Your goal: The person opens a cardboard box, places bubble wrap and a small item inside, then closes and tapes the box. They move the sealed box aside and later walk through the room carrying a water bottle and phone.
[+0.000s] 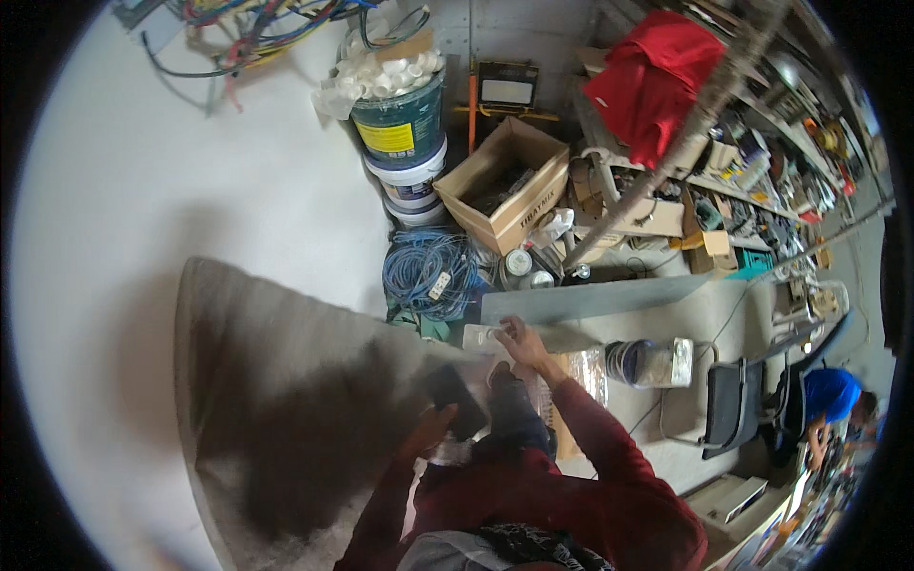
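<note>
My left hand (433, 424) is closed round the lower edge of a dark, flat, rectangular thing that looks like a phone (459, 400). Farther forward and to the right, my right hand (521, 344) has its fingers curled at the edge of a small white flat piece (477, 338) with a round spot on it. The fingertips appear pinched on that piece, though blur hides the exact contact. Both arms wear dark red sleeves. Just beyond the white piece lies a coil of blue cable (430, 271) with a white socket block on it.
A large grey-brown panel (286, 333) stands on my left. Ahead are stacked buckets (400, 133), an open cardboard box (514, 190) and a long grey board (590, 300). Crowded shelves (733, 190) fill the right. A chair (733, 404) stands nearer, with a person in blue (828, 395) beyond.
</note>
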Motion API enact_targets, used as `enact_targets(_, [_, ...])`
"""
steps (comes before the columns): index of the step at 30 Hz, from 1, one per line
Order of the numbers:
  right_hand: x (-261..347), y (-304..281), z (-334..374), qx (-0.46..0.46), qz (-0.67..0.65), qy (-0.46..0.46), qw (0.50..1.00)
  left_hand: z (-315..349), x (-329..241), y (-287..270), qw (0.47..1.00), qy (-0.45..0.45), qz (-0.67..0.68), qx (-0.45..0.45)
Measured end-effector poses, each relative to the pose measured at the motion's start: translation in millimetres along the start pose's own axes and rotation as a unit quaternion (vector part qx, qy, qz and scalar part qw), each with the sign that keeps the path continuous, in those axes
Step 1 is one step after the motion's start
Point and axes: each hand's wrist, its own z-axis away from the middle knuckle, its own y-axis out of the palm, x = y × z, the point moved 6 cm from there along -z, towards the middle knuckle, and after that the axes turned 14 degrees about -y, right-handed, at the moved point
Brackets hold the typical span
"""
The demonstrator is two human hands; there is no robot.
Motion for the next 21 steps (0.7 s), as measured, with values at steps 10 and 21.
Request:
enact_targets(10, [-133.3, -8.5, -350.1, 0.073, 0.525, -0.126, 0.838, -78.8, 48.7, -30.5, 0.962, -0.206, -0.033, -0.174])
enact_targets(21, [-172.1, -13.2, -384.4, 0.205, 0.538, -0.03, 0.817, -159.7, 22.1, -22.8, 0.97, -0.196, 0.063, -0.131])
